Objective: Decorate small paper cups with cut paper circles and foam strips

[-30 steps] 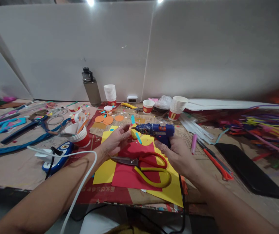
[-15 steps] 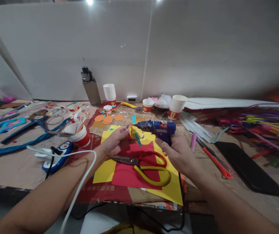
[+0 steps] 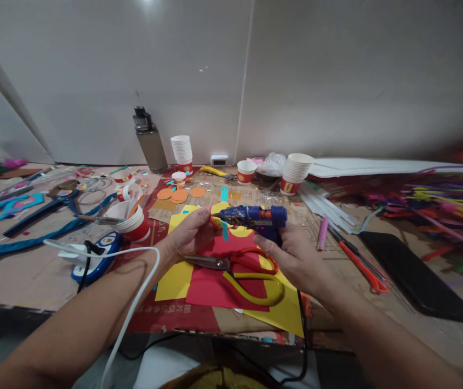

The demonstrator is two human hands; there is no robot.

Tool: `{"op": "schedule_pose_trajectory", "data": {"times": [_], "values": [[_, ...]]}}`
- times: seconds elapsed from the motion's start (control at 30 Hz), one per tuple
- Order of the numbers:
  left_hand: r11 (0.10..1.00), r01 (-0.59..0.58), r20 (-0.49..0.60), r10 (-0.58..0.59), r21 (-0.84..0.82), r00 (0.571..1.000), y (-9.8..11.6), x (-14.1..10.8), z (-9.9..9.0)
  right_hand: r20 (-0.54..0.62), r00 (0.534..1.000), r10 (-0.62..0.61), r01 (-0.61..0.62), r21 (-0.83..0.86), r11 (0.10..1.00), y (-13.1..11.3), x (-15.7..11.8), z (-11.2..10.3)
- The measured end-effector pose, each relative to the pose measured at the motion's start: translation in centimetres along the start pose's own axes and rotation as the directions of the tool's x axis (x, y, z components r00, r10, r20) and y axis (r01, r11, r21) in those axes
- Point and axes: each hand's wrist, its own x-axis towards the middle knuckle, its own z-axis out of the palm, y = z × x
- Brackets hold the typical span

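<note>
My right hand (image 3: 298, 254) is wrapped round the grip of a blue hot glue gun (image 3: 251, 216), whose nozzle points left. Pinched in the fingers of my left hand (image 3: 190, 233) is a small yellow-and-red craft piece (image 3: 217, 207), partly hidden behind the nozzle; a teal strip (image 3: 225, 231) hangs below it. The nozzle tip is at this piece, but I cannot tell whether they touch. Under both hands lie red paper (image 3: 225, 294) and yellow paper (image 3: 170, 286). Scissors (image 3: 251, 292) with one red and one yellow handle rest on the sheets.
A white cable (image 3: 134, 308) arches over my left forearm near a blue-and-white power strip (image 3: 107, 254). Stacked paper cups (image 3: 296, 175), a bottle (image 3: 150, 146) and orange discs (image 3: 179, 196) stand or lie farther back. At right are a utility knife (image 3: 364, 267) and a black slab (image 3: 417, 275).
The glue gun and my right hand have shifted slightly left, and the nozzle now overlaps more of the held piece. That piece has turned a little in my left fingers.
</note>
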Motion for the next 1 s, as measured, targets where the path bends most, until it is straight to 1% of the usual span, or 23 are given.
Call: {"op": "schedule_pose_trajectory", "data": {"times": [0.13, 0.27, 0.37, 0.47, 0.57, 0.77, 0.9, 1.0], "values": [[1.0, 0.011, -0.083, -0.013, -0.021, 0.996, 0.2, -0.1, 0.7, 0.023, 1.0, 0.02, -0.021, 0.031, 0.999, 0.2, -0.1, -0.1], [0.997, 0.068, -0.107, -0.073, -0.049, 0.992, 0.7, -0.3, 1.6, 0.034, 0.997, 0.073, -0.074, 0.035, 0.997, 0.7, -0.3, -0.1], [0.992, 0.116, -0.123, -0.122, -0.053, 0.985, 0.9, -0.4, 1.7, 0.045, 0.995, 0.087, -0.09, 0.071, 0.993, 0.8, -0.5, 0.0], [0.988, 0.148, -0.117, -0.152, -0.048, 0.981, 0.9, -0.4, 1.4, 0.04, 0.996, 0.081, -0.084, 0.089, 0.992, 0.6, -0.5, 0.1], [0.987, 0.155, -0.103, -0.16, -0.05, 0.982, 0.8, -0.3, 1.1, 0.038, 0.997, 0.067, -0.07, 0.062, 0.996, 0.5, -0.4, 0.0], [0.984, 0.158, -0.138, -0.168, -0.08, 0.976, 1.0, -0.2, 1.1, 0.066, 0.998, 0.004, -0.005, 0.013, 1.0, 0.1, -0.3, -0.1], [0.978, 0.19, -0.104, -0.198, -0.08, 0.975, 1.1, -0.3, 1.1, 0.07, 0.997, 0.03, -0.03, 0.002, 1.0, 0.1, -0.3, -0.1], [0.979, 0.193, -0.082, -0.199, -0.068, 0.977, 1.1, -0.5, 1.3, 0.06, 0.997, 0.044, -0.044, -0.004, 0.999, 0.3, -0.3, -0.1]]}}
